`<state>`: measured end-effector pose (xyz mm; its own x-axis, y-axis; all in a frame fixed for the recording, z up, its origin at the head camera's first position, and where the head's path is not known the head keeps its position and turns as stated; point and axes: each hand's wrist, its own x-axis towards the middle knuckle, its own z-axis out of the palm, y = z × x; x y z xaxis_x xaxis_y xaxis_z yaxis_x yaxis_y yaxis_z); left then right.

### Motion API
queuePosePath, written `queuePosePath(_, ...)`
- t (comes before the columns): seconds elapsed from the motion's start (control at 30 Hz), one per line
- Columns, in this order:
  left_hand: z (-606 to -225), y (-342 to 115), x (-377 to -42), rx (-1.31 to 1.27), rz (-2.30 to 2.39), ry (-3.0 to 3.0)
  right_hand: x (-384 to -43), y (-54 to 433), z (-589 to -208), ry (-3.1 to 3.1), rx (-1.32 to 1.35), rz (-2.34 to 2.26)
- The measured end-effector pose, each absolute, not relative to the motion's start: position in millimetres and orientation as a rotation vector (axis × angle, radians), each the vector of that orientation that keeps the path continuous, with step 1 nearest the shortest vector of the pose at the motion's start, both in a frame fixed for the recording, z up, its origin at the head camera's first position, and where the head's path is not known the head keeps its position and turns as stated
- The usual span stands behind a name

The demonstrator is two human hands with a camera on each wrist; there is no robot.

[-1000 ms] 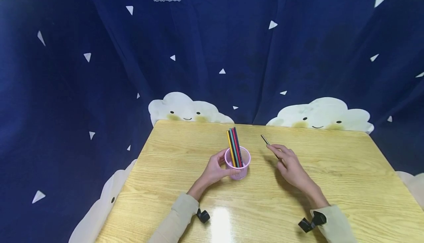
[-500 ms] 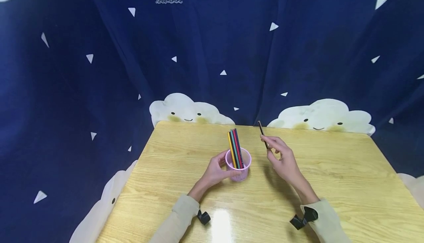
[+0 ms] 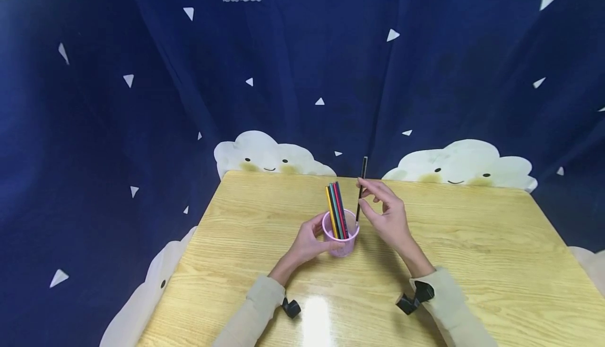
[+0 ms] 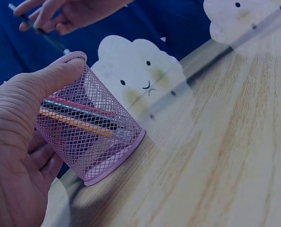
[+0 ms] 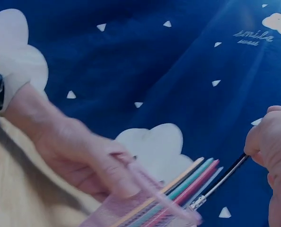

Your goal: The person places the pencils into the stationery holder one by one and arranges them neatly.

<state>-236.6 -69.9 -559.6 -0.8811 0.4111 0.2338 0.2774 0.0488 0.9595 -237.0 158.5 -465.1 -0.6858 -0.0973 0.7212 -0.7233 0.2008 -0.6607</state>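
Note:
A pink mesh pencil cup (image 3: 341,248) stands on the table, with my left hand (image 3: 307,243) gripping it from the left. In the left wrist view, the thumb of that hand (image 4: 17,118) lies over the rim of the cup (image 4: 93,127). Several colored pencils (image 3: 336,208), among them yellow, teal and red ones, lean inside it. My right hand (image 3: 388,216) pinches a slim black pencil (image 3: 363,171), nearly upright. The pale lower end of this pencil (image 5: 221,181) is right at the cup's right rim, beside the other pencils (image 5: 183,189).
The wooden table (image 3: 472,252) reaches back to a dark blue curtain (image 3: 302,63) printed with white triangles and smiling clouds. Black wrist cameras (image 3: 291,309) sit at both cuffs.
My right hand has moved left toward the cup and turned the black pencil from slanting to nearly upright, its lower end now at the rim. My left hand and the cup have stayed put.

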Motion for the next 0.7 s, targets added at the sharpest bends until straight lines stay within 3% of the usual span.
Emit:
queuePosePath(0.37, -560.3, -67.6, -238.5, 0.734, 1.97, 2.175, -233.2, 149.7, -504.8, -2.16, 0.7, 1.216)
queuePosePath(0.7, -561.1, -67.9, -240.3, 0.769, 1.993, 2.158, -227.1, 147.3, -504.9, -2.358, 0.712, 1.068)
